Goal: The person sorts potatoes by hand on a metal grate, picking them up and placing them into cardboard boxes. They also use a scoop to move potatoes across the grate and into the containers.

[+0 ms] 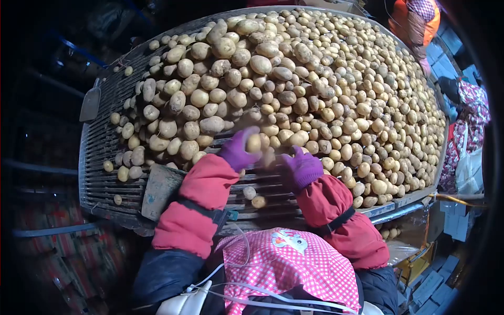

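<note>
Here our left hand [239, 149], in a purple glove, is closed around one potato [254, 143] at the near foot of the heap [294, 79] on the slatted counter [105, 178]. The potato's long axis runs up the picture, away from us toward the heap, and its ends look alike. Our right hand [302, 168] is blurred with its fingers curled, so we cannot tell whether it holds anything. We judge the grip shallow: the glove could let the potato slip down to the two loose potatoes [254, 197] near the edge, or a nudge could set the heap sliding.
</note>
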A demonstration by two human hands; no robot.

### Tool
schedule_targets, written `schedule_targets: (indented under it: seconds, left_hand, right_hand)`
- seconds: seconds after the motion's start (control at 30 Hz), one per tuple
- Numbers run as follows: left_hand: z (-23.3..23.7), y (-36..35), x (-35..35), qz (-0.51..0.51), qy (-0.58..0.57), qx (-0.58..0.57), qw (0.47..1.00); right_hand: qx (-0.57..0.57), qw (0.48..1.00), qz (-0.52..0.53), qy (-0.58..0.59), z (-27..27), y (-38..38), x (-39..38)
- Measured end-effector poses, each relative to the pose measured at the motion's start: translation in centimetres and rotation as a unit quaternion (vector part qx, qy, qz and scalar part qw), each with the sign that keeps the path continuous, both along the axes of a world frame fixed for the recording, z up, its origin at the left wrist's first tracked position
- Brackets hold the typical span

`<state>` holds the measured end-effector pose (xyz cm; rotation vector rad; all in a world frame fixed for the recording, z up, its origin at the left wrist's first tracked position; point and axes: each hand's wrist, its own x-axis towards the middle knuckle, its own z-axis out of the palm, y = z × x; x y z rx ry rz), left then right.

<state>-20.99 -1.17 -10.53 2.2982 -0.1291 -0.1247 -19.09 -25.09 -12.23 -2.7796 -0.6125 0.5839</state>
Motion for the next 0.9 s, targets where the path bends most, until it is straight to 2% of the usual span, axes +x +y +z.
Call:
schedule_targets:
  seconds: [0.03, 0.07, 0.1, 0.13, 0.2, 0.23, 0.27, 0.3, 0.33, 0.37, 0.4, 0.43, 0.47, 0.57, 0.6, 0.67, 0.77, 0.8, 0.83, 0.9]
  left_hand:
    - [1.0, -0.7, 0.1, 0.039, 0.068, -0.287, 0.955]
    - [3.6, -1.8, -0.2, 0.036, 0.09, -0.437, 0.894]
    - [5.6, -2.7, -0.6, 0.032, 0.11, -0.575, 0.81]
    - [5.7, -3.4, -0.8, 0.008, 0.108, -0.584, 0.804]
    - [5.8, -4.7, -1.1, -0.036, 0.1, -0.602, 0.791]
    - [6.2, -5.5, -1.7, -0.012, 0.108, -0.605, 0.789]
    - [6.7, -6.5, -2.6, 0.012, 0.117, -0.608, 0.785]
    - [7.3, -7.6, -3.5, 0.035, 0.129, -0.611, 0.78]
    - [7.7, -8.6, -4.2, 0.034, 0.13, -0.62, 0.773]
    - [7.2, -9.4, -4.2, 0.009, 0.135, -0.584, 0.8]
    - [6.2, -9.9, -4.3, -0.017, 0.139, -0.546, 0.826]
    - [5.2, -11.3, -4.1, -0.054, 0.142, -0.505, 0.849]
    - [4.8, -12.3, -3.5, -0.095, 0.128, -0.451, 0.878]
    - [6.6, -15.9, -3.4, -0.155, 0.159, -0.446, 0.867]
    - [6.7, -17.1, -3.4, -0.157, 0.219, -0.458, 0.847]
    - [6.7, -19.8, -3.5, -0.164, 0.34, -0.471, 0.797]
    - [7.6, -25.4, -4.2, -0.258, 0.335, -0.383, 0.821]
    - [6.2, -27.1, -4.4, -0.315, 0.293, -0.337, 0.837]
    - [7.4, -29.2, -4.7, -0.366, 0.304, -0.336, 0.813]
    - [7.6, -32.8, -5.6, -0.421, 0.205, -0.195, 0.862]
  right_hand:
    - [0.013, 1.0, -0.022, -0.007, -0.9, -0.5, -0.1]
    - [0.015, 0.999, 0.005, -0.036, 2.0, -0.7, -0.6]
    - [0.017, 0.997, 0.033, -0.065, 3.6, -0.7, -0.9]
    - [0.043, 0.995, 0.016, -0.093, 3.5, -0.5, -1.1]
    - [0.083, 0.996, 0.009, -0.04, 3.9, -1.2, -0.7]
    - [0.104, 0.994, 0.006, -0.014, 4.2, -1.9, -0.4]
    - [0.355, 0.934, -0.012, -0.043, -1.5, -4.0, 0.0]
    - [0.468, 0.873, -0.098, 0.096, -0.9, -5.0, -0.3]
    - [0.56, 0.775, -0.182, 0.229, 0.9, -6.5, -0.7]
    - [0.63, 0.645, -0.258, 0.348, 2.9, -7.9, -1.2]
    - [0.688, 0.581, -0.246, 0.358, 4.9, -8.3, -2.2]
    - [0.72, 0.549, -0.18, 0.385, 3.9, -10.3, -4.1]
    - [0.712, 0.554, -0.199, 0.383, 3.5, -10.8, -5.1]
    - [0.7, 0.586, -0.19, 0.362, 1.7, -13.7, -7.4]
    - [0.701, 0.586, -0.193, 0.357, 1.8, -14.8, -8.3]
    - [0.702, 0.571, -0.22, 0.366, 5.8, -17.3, -9.9]
    - [0.729, 0.502, -0.279, 0.373, 7.9, -21.7, -13.3]
    - [0.742, 0.509, -0.278, 0.337, 5.8, -23.4, -14.5]
    - [0.753, 0.515, -0.279, 0.301, 4.7, -24.9, -15.9]
    - [0.785, 0.469, -0.324, 0.242, 5.5, -26.3, -18.4]
